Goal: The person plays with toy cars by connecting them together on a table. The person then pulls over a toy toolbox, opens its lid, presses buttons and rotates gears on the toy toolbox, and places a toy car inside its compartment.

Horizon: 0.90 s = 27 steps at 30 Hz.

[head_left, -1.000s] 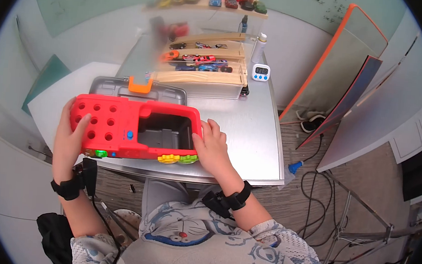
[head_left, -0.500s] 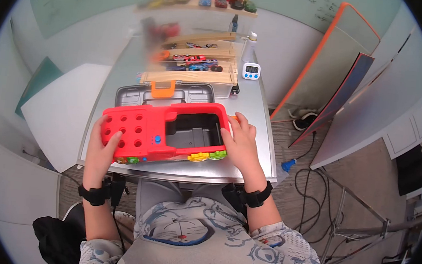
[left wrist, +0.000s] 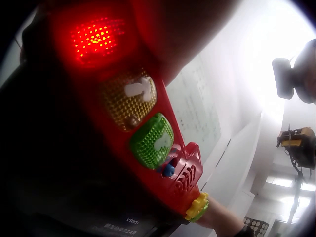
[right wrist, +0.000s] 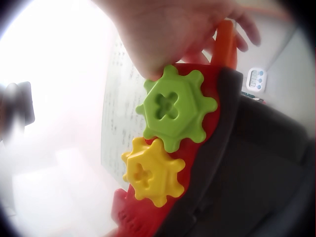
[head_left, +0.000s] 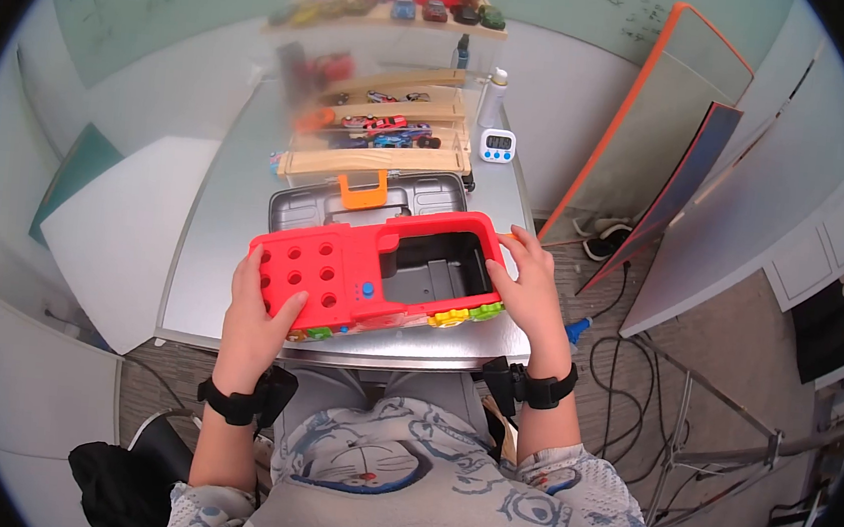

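A toy toolbox (head_left: 339,291) with a red top and dark grey body lies near the table's front edge. Its grey lid (head_left: 412,202), which has an orange latch (head_left: 362,190), is open behind it. My left hand (head_left: 257,334) grips the left end, thumb on top beside the round holes. At the right end, my right hand (head_left: 532,288) holds the rim, thumb near the open compartment (head_left: 431,272). A green gear (right wrist: 173,109) and a yellow gear (right wrist: 150,173) sit on the front below that hand. In the left wrist view a red light button (left wrist: 96,39) glows.
Behind the toolbox stands a wooden-slatted bin (head_left: 370,165) of toy cars. A white timer (head_left: 497,147) and a spray bottle (head_left: 494,99) are at the back right. More toy cars line a shelf (head_left: 393,22). An orange-framed mirror (head_left: 624,131) leans right of the table (head_left: 214,235).
Both hands have shifted the toolbox to the right along the table, its right end now turned slightly away. The lid has moved with it. The head view has turned a little.
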Tool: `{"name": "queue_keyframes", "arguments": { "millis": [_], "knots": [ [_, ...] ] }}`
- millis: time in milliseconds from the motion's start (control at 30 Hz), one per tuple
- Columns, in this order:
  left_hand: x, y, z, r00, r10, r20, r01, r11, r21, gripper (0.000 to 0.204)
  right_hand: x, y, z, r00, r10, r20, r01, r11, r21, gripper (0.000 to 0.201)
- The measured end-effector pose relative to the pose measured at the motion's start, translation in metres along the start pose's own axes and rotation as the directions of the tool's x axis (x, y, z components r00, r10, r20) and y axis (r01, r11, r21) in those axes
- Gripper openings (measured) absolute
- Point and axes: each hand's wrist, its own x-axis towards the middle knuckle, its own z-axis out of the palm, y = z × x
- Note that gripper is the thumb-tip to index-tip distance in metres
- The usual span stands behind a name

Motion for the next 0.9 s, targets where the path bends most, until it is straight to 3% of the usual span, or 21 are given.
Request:
{"name": "queue_keyframes", "arguments": {
  "millis": [133, 367, 533, 900],
  "knots": [
    [0.000, 0.003, 0.003, 0.999, 0.035, -0.024, -0.035, 0.999, 0.010, 0.070, 0.001, 0.004, -0.003, 0.999, 0.037, -0.009, -0.036, 0.997, 0.061, 0.041],
    [0.000, 0.000, 0.006, 0.996, 0.070, -0.048, -0.069, 0.997, 0.017, 0.069, 0.000, 0.003, -0.005, 0.999, 0.046, 0.025, -0.046, 0.999, 0.015, 0.041],
    [0.001, -0.001, 0.006, 0.998, 0.041, -0.057, -0.044, 0.998, -0.048, 0.066, -0.004, 0.009, 0.000, 0.999, -0.051, -0.011, 0.051, 0.998, -0.036, 0.041],
    [0.000, 0.002, 0.005, 0.996, 0.029, -0.081, -0.039, 0.991, -0.124, 0.065, -0.005, 0.009, 0.002, 0.996, -0.080, -0.029, 0.078, 0.996, -0.050, 0.040]
  ]
}}
